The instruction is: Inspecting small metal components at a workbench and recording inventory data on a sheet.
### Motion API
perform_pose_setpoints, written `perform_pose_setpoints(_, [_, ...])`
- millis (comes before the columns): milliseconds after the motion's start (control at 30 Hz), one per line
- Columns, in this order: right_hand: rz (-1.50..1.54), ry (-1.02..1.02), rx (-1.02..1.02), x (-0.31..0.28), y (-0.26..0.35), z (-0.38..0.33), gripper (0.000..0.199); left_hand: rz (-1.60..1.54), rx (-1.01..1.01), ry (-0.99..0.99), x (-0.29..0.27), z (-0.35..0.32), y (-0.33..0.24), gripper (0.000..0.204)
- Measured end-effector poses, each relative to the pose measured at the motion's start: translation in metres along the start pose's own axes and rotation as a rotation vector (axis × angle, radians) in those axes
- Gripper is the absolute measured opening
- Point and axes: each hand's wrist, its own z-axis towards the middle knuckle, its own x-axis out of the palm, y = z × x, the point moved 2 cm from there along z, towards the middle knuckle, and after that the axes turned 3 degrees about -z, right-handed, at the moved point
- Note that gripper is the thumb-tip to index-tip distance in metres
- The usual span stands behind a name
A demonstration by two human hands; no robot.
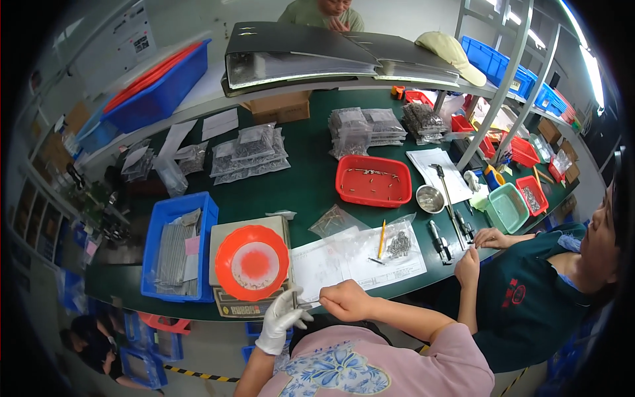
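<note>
My left hand (283,322), in a white glove, is raised at the table's front edge beside the scale. Its fingers are bent, and a small thin thing seems pinched at the tips, too small to name. Just to its right my bare right hand (347,300) is closed in a fist above the paper's lower edge; whatever it holds is hidden. An orange-red bowl (283,248) with a pale bottom rests on the boxy scale (227,309). On the white paper sheets (324,261) lie a yellow pencil (382,238) and a clear bag of small metal parts (399,245).
A blue bin (149,258) with packed strips stands left of the scale. Farther back are a red tray (374,200) with a few small parts, a steel bowl (430,198) and bagged parts (254,149). A co-worker (529,298) sits close on the right, hands over tools.
</note>
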Motion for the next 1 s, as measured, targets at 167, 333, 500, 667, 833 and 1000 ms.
perform_pose_setpoints(167, [0.519, 0.003, 0.301, 0.018, -0.015, -0.005, 0.017, 1.178, 0.946, 0.133, 0.008, -0.005, -0.014, 0.055])
perform_pose_setpoints(333, [0.137, -0.051, 0.105, 0.002, 0.001, -0.004, 0.018, 0.135, 0.188, 0.059, 0.001, -0.002, -0.003, 0.053])
perform_pose_setpoints(500, [-0.005, -0.033, -0.059, -0.002, 0.002, 0.0, 0.016, -0.034, -0.158, 0.174, 0.001, -0.003, -0.002, 0.049])
perform_pose_setpoints(667, [0.244, -0.001, 0.074, 0.009, 0.001, -0.004, 0.018, 0.461, 0.067, -0.013, 0.009, -0.002, -0.004, 0.034])
perform_pose_setpoints(833, [0.415, -0.012, 0.195, 0.01, 0.0, -0.004, 0.02, 0.353, 0.262, -0.195, 0.002, 0.003, -0.003, 0.037])
perform_pose_setpoints(1000, [0.077, 0.052, 0.036, 0.0, 0.003, -0.001, 0.022, -0.248, -0.188, 0.065, -0.008, 0.0, 0.003, 0.032])
